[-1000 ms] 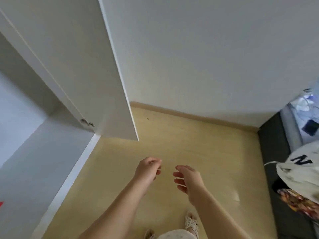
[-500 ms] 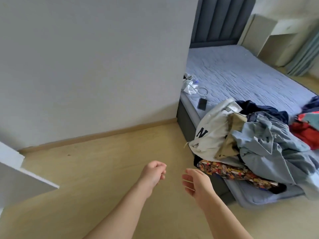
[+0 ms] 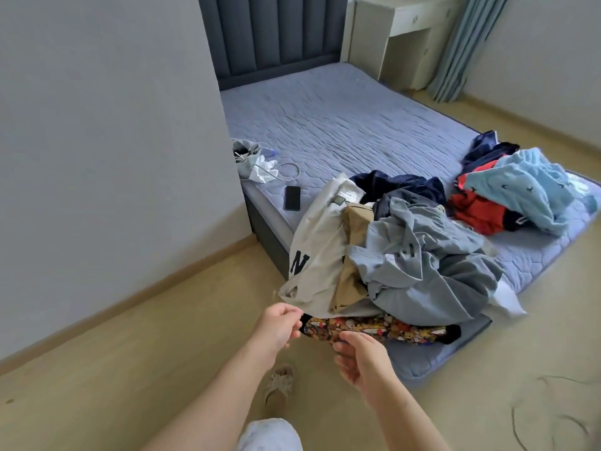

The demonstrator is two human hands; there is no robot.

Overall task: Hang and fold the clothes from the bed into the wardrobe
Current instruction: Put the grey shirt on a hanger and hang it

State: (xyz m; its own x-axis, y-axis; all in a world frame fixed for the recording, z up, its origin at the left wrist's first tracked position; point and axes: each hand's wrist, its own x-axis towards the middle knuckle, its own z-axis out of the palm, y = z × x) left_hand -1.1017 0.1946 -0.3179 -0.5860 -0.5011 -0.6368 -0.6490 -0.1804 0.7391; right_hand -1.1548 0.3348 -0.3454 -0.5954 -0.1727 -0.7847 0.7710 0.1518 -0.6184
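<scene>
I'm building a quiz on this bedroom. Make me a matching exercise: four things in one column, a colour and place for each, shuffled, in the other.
Things:
1 phone
2 sweatshirt with an N
3 bird-print garment
4 curtain

Descriptions:
A light blue, crumpled at the right end of the mattress
B black, flat on the mattress
C blue-grey, hanging beside the desk
D cream, draped over the mattress edge

Pairs: 1-B; 2-D; 3-A; 4-C

Mixed-colour clothes on a lavender-blue quilted mattress (image 3: 341,118)

Cream top (image 3: 317,252) with a black letter N; tan garment (image 3: 356,222); grey-blue shirt (image 3: 422,265); navy garment (image 3: 400,185); red garment (image 3: 471,209); light blue garment (image 3: 527,187) with small dark prints; multicolour cartoon-print garment (image 3: 383,328) edged black; slate-blue headboard (image 3: 273,37); black phone (image 3: 292,197); teal curtain (image 3: 465,47).
</scene>
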